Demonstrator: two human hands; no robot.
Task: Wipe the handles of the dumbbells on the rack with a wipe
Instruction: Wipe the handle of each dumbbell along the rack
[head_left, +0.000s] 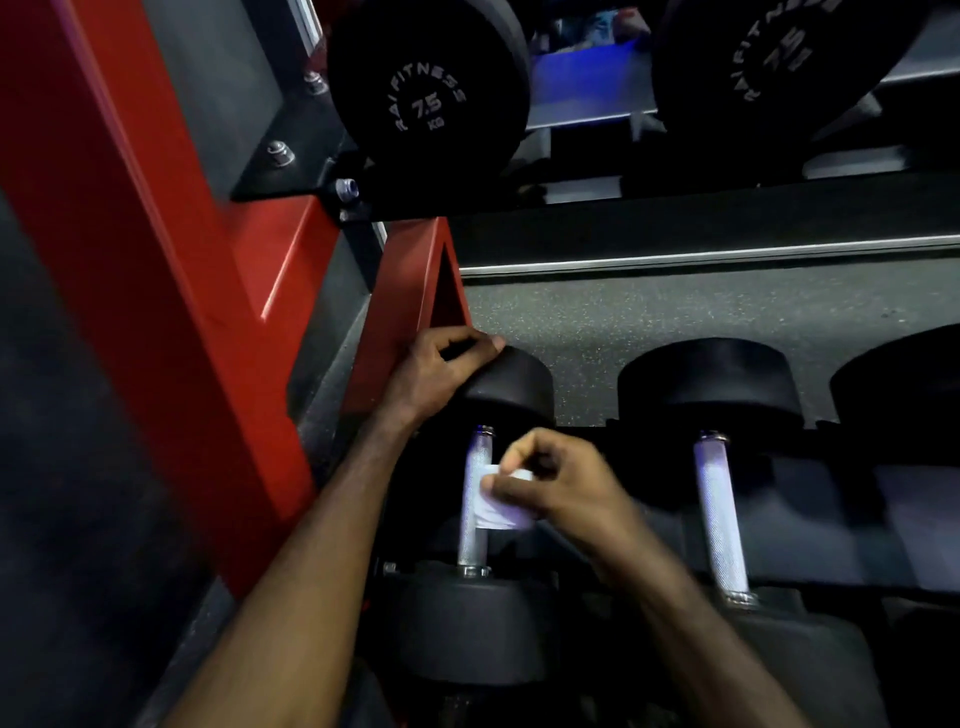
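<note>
A black dumbbell lies on the lower rack shelf at the left, its knurled steel handle (474, 540) running towards me. My right hand (558, 480) pinches a small white wipe (501, 512) and holds it against the middle of that handle. My left hand (441, 371) grips the top of the dumbbell's far head (511, 387), fingers curled over its edge. A second dumbbell sits to the right with its bare handle (722, 514) in view.
The red rack upright (171, 291) stands close on the left. An upper shelf carries black 7.5 kg dumbbells (428, 85). A third dumbbell head (898, 374) shows at the right edge. Grey speckled floor (701, 312) lies behind the rack.
</note>
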